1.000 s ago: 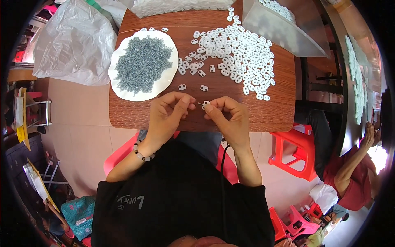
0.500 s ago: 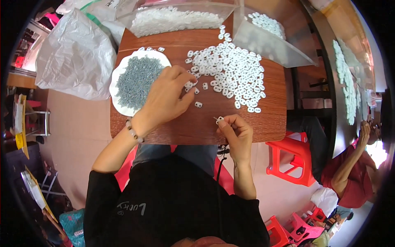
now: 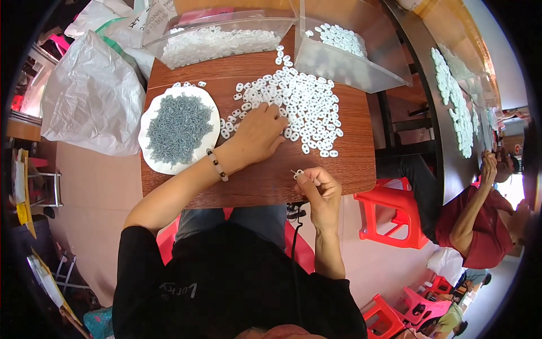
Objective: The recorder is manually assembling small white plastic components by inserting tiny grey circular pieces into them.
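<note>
A spread of small white oval plastic pieces with two holes each (image 3: 307, 99) covers the right half of the brown wooden table (image 3: 248, 189). My left hand (image 3: 257, 135) reaches onto the near left edge of that spread, thumb held apart from the bent fingers. Its fingertips are partly hidden, and nothing shows in its grip. Near the table's front edge, my right hand (image 3: 320, 195) pinches one white two-hole piece (image 3: 299, 174) between thumb and forefinger; a thin screw sticks out of it. Left of my left hand, a white scalloped plate (image 3: 148, 125) bears a heap of small grey screws (image 3: 180, 130).
Two clear bins (image 3: 226, 31) (image 3: 355, 70) with white pieces stand at the table's far side. A white plastic bag (image 3: 93, 96) bulges at the left. To the right are a red stool (image 3: 389, 206) and another person (image 3: 477, 226) at a dark table (image 3: 451, 175) bearing white pieces.
My left hand has moved right, from beside the plate to the spread of white pieces, and its fingers have come down there. My right hand still pinches its piece. The whole view has shifted slightly.
</note>
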`<state>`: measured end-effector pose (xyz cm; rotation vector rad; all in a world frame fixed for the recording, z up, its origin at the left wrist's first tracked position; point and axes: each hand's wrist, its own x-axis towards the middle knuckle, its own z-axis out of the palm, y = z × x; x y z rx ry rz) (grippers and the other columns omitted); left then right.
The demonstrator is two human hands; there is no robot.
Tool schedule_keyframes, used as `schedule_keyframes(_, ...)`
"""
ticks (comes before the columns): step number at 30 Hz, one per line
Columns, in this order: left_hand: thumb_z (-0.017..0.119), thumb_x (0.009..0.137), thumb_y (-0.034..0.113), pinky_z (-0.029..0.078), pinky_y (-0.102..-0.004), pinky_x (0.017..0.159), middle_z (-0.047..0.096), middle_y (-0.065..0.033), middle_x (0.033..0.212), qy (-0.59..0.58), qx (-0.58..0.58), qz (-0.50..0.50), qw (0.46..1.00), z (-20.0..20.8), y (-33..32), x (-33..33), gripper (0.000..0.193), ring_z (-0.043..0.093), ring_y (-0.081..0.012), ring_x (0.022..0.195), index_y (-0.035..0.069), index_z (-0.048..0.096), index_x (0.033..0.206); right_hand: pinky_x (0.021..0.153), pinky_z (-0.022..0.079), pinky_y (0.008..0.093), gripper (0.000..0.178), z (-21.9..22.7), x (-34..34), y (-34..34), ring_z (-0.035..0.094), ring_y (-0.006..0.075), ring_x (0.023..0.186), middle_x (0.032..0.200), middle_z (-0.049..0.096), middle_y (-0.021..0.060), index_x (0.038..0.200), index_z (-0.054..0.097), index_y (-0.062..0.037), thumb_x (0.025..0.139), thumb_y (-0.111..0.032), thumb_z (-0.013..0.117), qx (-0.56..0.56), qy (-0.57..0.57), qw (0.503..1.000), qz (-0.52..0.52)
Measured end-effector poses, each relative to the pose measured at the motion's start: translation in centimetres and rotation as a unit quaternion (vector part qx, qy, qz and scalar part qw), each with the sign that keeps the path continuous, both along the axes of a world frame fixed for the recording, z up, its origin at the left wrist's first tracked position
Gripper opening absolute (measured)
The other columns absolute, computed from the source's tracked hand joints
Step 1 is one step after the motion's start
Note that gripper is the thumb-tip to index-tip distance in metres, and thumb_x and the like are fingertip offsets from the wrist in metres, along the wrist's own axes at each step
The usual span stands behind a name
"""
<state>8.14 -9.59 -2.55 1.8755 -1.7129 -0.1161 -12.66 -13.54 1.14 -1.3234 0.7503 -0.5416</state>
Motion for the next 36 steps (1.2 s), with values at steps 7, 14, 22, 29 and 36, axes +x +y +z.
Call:
schedule_keyframes(7, 0.074, 0.075, 0.017, 0.046, -0.0412, 0.077, 0.054, -0.0131, 0.093, 0.033, 0.006, -0.011, 0.999, -1.1, 0.5, 0.1, 0.029, 0.055, -0.0326, 0.09, 0.004, 0.059, 0.096, 0.055, 0.035, 0.0168, 0.006, 0.0, 0.4, -0.2, 0.05, 0.0018, 0.06, 0.069, 0.062, -0.0009, 0.086, 0.064, -0.003, 0.09, -0.007, 0.064, 0.022, -0.007, 1.0, -0.001)
schedule_keyframes(14, 0.075, 0.074, 0.018, 0.046, -0.0412, 0.077, 0.054, -0.013, 0.092, 0.057, -0.016, -0.015, 0.998, -0.8, 1.5, 0.2, 0.033, 0.055, -0.0326, 0.091, 0.004, 0.059, 0.099, 0.053, 0.034, 0.0163, 0.006, -0.2, 0.6, -0.3, 0.049, 0.0009, 0.058, 0.07, 0.063, -0.0004, 0.086, 0.065, -0.0033, 0.09, -0.008, 0.064, 0.025, -0.011, 1.0, 0.004)
schedule_keyframes(22, 0.076, 0.075, 0.02, 0.046, -0.0408, 0.075, 0.054, -0.0115, 0.091, 0.046, 0.012, 0.011, 0.999, -0.9, 1.9, -0.3, 0.029, 0.055, -0.0316, 0.089, 0.005, 0.059, 0.093, 0.064, 0.044, 0.0176, 0.006, -0.5, 0.4, -0.5, 0.058, 0.0039, 0.07, 0.075, 0.065, 0.0009, 0.09, 0.064, 0.0002, 0.092, -0.005, 0.063, 0.025, -0.015, 0.999, 0.025)
schedule_keyframes(29, 0.073, 0.08, 0.013, 0.048, -0.0334, 0.062, 0.061, -0.0095, 0.084, 0.179, 0.012, 0.025, 0.983, 0.9, 2.6, -1.0, 0.017, 0.061, -0.0204, 0.072, 0.004, 0.061, 0.089, 0.061, 0.038, 0.0175, 0.006, -0.5, 0.9, -0.6, 0.052, 0.0031, 0.065, 0.073, 0.063, 0.0011, 0.089, 0.064, -0.0023, 0.091, -0.008, 0.063, 0.025, -0.023, 0.999, -0.005)
schedule_keyframes(36, 0.07, 0.086, 0.011, 0.046, -0.0213, 0.066, 0.065, -0.002, 0.093, 0.507, -0.012, 0.04, 0.861, 2.6, 4.9, -3.5, 0.021, 0.056, -0.0043, 0.08, 0.003, 0.069, 0.105, 0.064, 0.042, 0.0201, 0.009, 0.2, 1.5, -0.7, 0.056, 0.0079, 0.067, 0.079, 0.065, 0.0048, 0.094, 0.061, -0.002, 0.092, -0.011, 0.061, 0.101, -0.084, 0.991, -0.008)
